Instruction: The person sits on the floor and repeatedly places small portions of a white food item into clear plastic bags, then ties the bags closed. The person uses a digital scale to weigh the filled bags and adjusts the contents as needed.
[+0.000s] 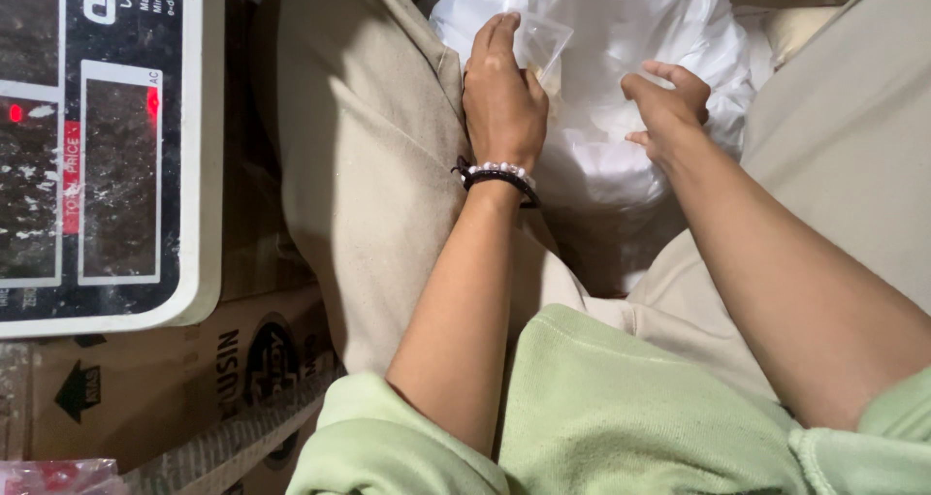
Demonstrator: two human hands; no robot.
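Down between our knees, we have both hands at a big white plastic bag that sits between our legs in beige trousers. Our left hand pinches a small clear plastic pouch at its lower edge, fingers curled up along it, so the pouch stands just above the white bag's open top and touches our fingertips. A beaded bracelet with white and dark beads circles that wrist. Our right hand hovers just beside the pouch, over the white bag, with the fingers bent and the thumb held out; whether it grips a fold of clear film we cannot tell. To our left, well apart from the hands, a weighing scale with a dark panel and a small red light rests on a cardboard box. Our light green sleeves fill the bottom of the view.
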